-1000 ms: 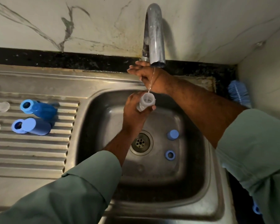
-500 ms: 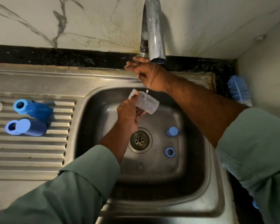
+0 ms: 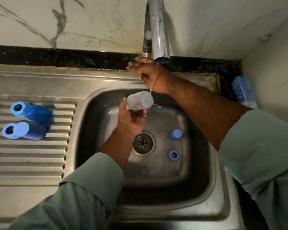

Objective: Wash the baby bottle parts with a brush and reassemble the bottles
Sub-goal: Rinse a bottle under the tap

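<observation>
1. A clear bottle [image 3: 139,99] is held on its side in the left hand [image 3: 131,119], the fingers curled under it, over the sink [image 3: 93,146] basin.
2. A thin stream of water [image 3: 154,80] from the tap [image 3: 158,30] lands on the bottle's right end.
3. The right hand [image 3: 146,70] is seen at the tap's base, just beyond the left hand; whether anything is grasped cannot be told.
4. Open basin floor lies below the left hand, around the drain [image 3: 142,143].
5. Two blue caps [image 3: 176,134] sit to the right of the drain.
6. Two blue bottles [image 3: 32,113] lie on the ribbed drainboard [image 3: 32,160], well left of the left hand.
7. One blue brush [image 3: 243,92] rests by the wall corner, right of the right forearm.
</observation>
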{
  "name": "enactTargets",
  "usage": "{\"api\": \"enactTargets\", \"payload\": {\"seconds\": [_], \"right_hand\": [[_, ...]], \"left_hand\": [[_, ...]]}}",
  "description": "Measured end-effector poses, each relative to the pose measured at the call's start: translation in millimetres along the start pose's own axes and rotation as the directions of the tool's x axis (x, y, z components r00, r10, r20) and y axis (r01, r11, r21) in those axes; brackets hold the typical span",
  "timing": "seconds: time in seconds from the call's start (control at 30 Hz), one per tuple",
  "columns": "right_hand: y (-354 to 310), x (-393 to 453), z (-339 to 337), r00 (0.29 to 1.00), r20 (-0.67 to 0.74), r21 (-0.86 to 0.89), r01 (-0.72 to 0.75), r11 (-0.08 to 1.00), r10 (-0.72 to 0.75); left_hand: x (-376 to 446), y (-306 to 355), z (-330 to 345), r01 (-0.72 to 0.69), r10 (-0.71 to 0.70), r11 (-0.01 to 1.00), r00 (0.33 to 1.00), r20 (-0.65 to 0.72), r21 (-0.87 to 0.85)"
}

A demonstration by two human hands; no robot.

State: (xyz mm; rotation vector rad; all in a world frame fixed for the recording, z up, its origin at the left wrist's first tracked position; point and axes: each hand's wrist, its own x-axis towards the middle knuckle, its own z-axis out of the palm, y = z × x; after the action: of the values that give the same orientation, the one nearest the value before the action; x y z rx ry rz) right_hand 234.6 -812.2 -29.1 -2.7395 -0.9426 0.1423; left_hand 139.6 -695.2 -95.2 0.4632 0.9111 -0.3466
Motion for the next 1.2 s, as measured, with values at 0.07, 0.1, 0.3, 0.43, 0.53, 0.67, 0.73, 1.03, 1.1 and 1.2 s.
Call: {"api": "enactTargets", "payload": {"seconds": [0.07,0.1,0.3,0.43,0.53,0.67,0.73,1.03,1.1,1.2], "right_hand": [[0,-2,4,0.996,-0.039,0.116,-0.071,0.991,0.076],[-2,-2,6,0.994,-0.032,0.115,-0.101,0.988,0.105],[4,5,16,0.993,-0.041,0.201,-0.102,0.974,0.113],[5,3,16,0.993,-0.047,0.275,-0.093,0.957,0.110],[5,2,19,0.992,-0.079,0.326,-0.070,0.943,0.101],[6,2,20,0.990,-0.126,0.285,-0.021,0.958,0.059],[7,1,21,0.989,-0.136,0.261,-0.019,0.965,0.056],[12,2,26,0.991,-0.126,0.247,-0.013,0.969,0.046],[11,2,25,0.991,-0.127,0.258,-0.012,0.966,0.046],[10,1,25,0.991,-0.128,0.259,0.008,0.966,0.026]], "left_hand": [[0,1,-1,0.028,-0.028,0.999,0.999,-0.015,-0.016],[1,1,-1,0.040,-0.040,0.999,0.999,-0.021,-0.013],[4,-4,0,0.124,-0.123,0.986,0.992,-0.014,0.110],[2,-8,4,0.125,-0.121,0.971,0.992,-0.033,0.204],[2,-8,7,0.092,-0.089,0.968,0.996,-0.025,0.235],[6,-5,13,0.032,-0.026,0.961,0.999,-0.025,0.273],[7,-4,16,0.000,0.003,0.958,1.000,-0.010,0.285],[-4,-2,18,0.018,-0.019,0.981,1.000,0.000,0.194],[-4,-4,14,0.048,-0.048,0.986,0.999,-0.006,0.159],[-5,-4,10,0.055,-0.057,0.987,0.998,0.013,0.154]]}}
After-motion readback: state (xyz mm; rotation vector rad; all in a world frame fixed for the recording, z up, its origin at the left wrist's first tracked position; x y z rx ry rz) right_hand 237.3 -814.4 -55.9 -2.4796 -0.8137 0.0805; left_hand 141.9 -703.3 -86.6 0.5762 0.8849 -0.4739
